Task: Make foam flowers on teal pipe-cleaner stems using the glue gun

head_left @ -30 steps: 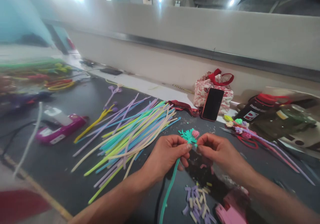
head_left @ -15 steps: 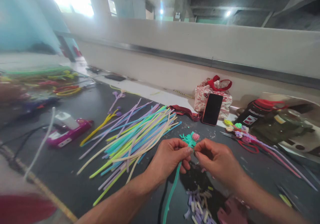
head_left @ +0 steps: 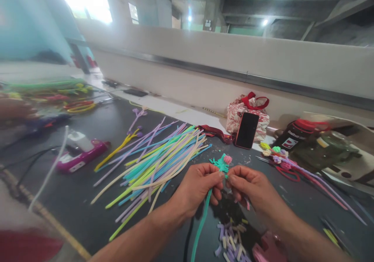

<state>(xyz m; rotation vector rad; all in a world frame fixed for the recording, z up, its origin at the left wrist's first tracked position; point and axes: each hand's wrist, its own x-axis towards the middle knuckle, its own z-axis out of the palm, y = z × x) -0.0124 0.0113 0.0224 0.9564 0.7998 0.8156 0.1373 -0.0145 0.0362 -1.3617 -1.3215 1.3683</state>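
Observation:
Teal fuzzy pipe cleaners, bent into a leafy cluster with a pink bud on top, form a pipe-cleaner flower between my hands. My left hand pinches it just under the leaves, and its long teal stem hangs down below that hand. On the other side, my right hand has thumb and forefinger closed at the base of the leaves, against the teal piece. A bit of pink shows under the right fingers; what it belongs to is unclear. Short cut pieces in purple and cream lie below the hands.
Long coloured pipe cleaners spread over the dark table to the left. A magenta glue gun lies farther left. Behind stand a phone and a patterned bag. Finished stems, scissors and a black bottle are at right.
My right hand has turned slightly, its lower fingers curling in, and pink now shows beneath them. My left hand keeps its pinch. The view has tilted a little.

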